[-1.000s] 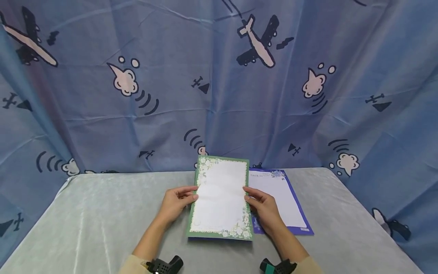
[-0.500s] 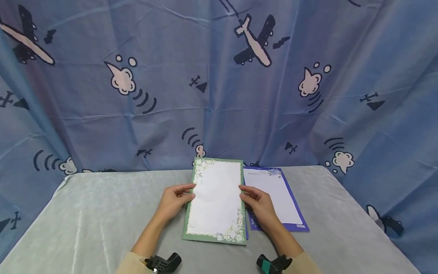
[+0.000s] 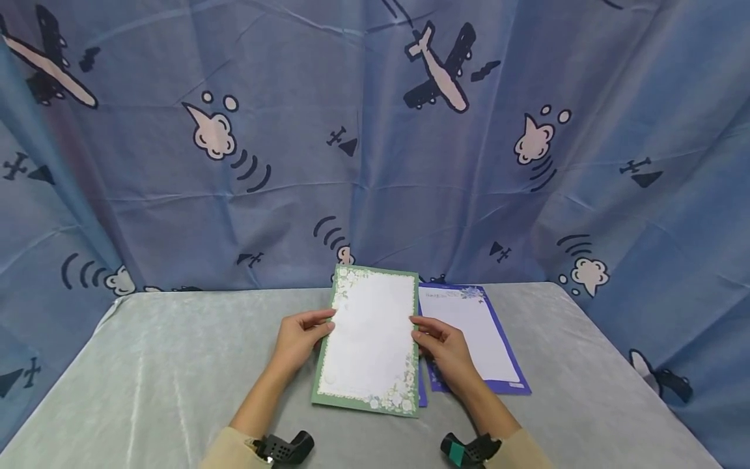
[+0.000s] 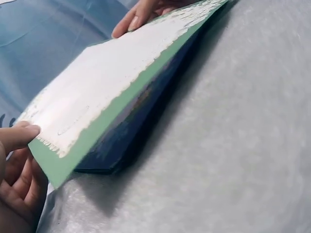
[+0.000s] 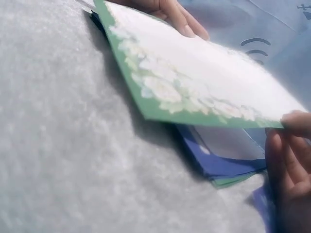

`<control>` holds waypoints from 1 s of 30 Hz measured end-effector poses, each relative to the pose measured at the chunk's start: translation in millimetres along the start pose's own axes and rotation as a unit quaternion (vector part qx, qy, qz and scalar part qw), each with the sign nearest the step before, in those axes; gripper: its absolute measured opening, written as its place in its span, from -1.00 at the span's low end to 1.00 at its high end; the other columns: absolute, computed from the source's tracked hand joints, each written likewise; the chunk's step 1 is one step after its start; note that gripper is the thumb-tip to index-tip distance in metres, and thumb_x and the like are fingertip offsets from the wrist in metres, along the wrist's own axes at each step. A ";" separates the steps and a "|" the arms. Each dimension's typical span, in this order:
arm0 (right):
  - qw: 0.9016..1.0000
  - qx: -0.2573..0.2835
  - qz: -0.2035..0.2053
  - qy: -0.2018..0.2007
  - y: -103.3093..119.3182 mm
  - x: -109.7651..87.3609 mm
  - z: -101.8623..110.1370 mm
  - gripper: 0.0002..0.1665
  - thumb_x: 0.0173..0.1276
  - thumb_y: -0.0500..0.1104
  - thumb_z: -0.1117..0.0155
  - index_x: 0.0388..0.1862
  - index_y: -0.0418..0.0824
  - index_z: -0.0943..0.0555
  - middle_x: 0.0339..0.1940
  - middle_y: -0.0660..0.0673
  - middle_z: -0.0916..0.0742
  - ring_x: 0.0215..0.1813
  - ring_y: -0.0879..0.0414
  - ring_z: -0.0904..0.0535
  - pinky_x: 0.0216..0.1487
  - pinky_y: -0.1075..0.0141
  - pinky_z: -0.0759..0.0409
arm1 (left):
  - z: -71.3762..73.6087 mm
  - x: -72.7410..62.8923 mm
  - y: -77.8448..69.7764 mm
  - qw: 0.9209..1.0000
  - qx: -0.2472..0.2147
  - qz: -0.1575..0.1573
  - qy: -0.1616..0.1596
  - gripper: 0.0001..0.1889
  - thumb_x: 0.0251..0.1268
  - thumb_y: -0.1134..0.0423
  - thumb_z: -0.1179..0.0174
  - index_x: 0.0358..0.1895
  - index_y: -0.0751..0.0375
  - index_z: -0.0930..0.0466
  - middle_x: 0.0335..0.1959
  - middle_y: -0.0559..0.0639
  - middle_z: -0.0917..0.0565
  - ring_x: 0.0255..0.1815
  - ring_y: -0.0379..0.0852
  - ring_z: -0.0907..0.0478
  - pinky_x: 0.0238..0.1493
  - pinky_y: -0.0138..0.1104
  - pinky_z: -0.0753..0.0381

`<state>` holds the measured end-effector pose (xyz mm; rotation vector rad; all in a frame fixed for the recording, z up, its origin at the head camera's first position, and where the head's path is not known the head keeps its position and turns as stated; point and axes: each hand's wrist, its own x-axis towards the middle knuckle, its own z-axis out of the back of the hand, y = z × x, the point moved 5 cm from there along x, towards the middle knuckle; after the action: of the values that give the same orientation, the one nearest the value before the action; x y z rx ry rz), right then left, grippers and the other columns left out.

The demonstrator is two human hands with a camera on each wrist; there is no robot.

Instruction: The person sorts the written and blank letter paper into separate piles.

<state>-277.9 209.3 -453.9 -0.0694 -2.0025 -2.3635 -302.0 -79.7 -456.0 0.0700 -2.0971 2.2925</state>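
Observation:
A sheet of stationery paper (image 3: pixel 370 335) with a green edge, a white middle and pale printed flowers is held raised, tilted towards the person. The left hand (image 3: pixel 297 337) pinches its left side, thumb on the face and fingers behind. At the opposite side the right hand (image 3: pixel 446 346) pinches it the same way. Beneath lies a small stack of blue-purple and green sheets (image 5: pixel 206 155), mostly covered by the green one; in the left wrist view a dark blue sheet (image 4: pixel 116 145) of it shows under the held edge.
Just right of the stack, a purple-edged sheet (image 3: pixel 469 335) with blue flowers lies flat on the table, partly behind the right hand. A pale grey cloth (image 3: pixel 193 365) covers the table. Behind its far edge hangs a blue curtain (image 3: pixel 293 130) printed with planes.
The green-edged sheet has shifted a little left and towards the person, uncovering a strip of purple at its lower right. Both hands keep their grip on its sides.

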 end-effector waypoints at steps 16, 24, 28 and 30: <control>1.000 -0.006 0.001 0.025 21.0 -0.5 -2.1 -0.55 0.42 -0.29 -0.30 0.27 -0.31 -0.61 0.14 -0.26 -0.69 -0.46 0.21 -0.57 -0.37 0.36 -0.67 | 9.5 0.2 -20.2 0.999 0.032 0.003 0.015 -0.71 0.27 0.34 -0.36 0.06 0.17 -0.77 -0.27 -0.02 -0.74 -0.37 -0.25 -0.57 -0.32 -0.34 -0.63; 0.999 -0.029 -0.004 0.044 48.1 -2.4 -12.3 -0.52 0.45 -0.19 -0.30 0.32 -0.23 -0.60 0.24 -0.29 -0.63 -0.23 0.20 -0.63 -0.24 0.32 -0.72 | 29.2 -2.6 -46.2 0.996 0.075 -0.005 0.039 -0.69 0.34 0.30 -0.31 0.12 0.14 -0.74 -0.10 0.09 -0.75 -0.20 -0.23 -0.64 -0.16 -0.29 -0.67; 0.998 -0.035 -0.001 0.048 60.9 0.4 -24.6 -0.54 0.44 -0.22 -0.30 0.30 -0.21 -0.61 0.23 -0.30 -0.66 -0.23 0.19 -0.65 -0.26 0.35 -0.72 | 44.7 -8.9 -61.4 0.993 0.105 -0.007 0.052 -0.67 0.39 0.25 -0.28 0.18 0.16 -0.70 0.00 0.13 -0.73 -0.10 -0.22 -0.65 -0.02 -0.22 -0.69; 0.998 -0.043 0.003 0.052 66.8 3.1 -33.0 -0.55 0.44 -0.24 -0.30 0.29 -0.21 -0.62 0.24 -0.31 -0.67 -0.22 0.18 -0.67 -0.28 0.36 -0.71 | 54.2 -12.6 -68.3 0.991 0.119 -0.007 0.055 -0.65 0.40 0.22 -0.27 0.20 0.16 -0.68 0.07 0.16 -0.71 -0.01 -0.14 -0.65 0.05 -0.18 -0.67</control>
<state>-277.1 165.7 -393.3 0.0429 -1.8516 -2.3965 -285.1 -127.6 -384.0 -0.0341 -1.7585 2.4650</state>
